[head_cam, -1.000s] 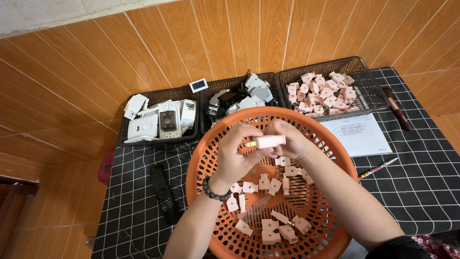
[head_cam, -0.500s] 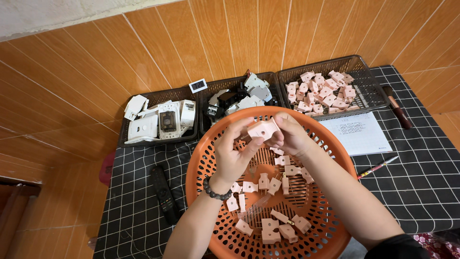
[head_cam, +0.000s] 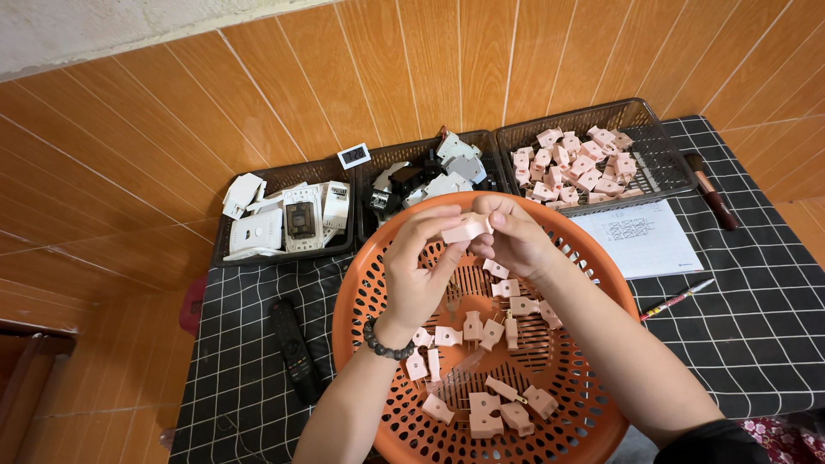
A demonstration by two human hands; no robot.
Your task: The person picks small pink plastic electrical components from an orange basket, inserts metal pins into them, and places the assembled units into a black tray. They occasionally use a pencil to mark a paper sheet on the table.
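Head view: both hands, left [head_cam: 418, 275] and right [head_cam: 514, 242], pinch one pink plug [head_cam: 465, 228] together above the orange basket [head_cam: 361, 292]

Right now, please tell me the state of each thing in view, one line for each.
Left hand: closed on the pink plug piece, with a bead bracelet at the wrist.
Right hand: pinching the same piece.
Pink plug piece: held above the basket, between both hands.
Orange basket: holds loose pink pieces.
Right tray: partly filled with pink pieces.
Middle tray: holds grey and black parts.
Left tray: holds white parts.
Remote: lying flat on the cloth.
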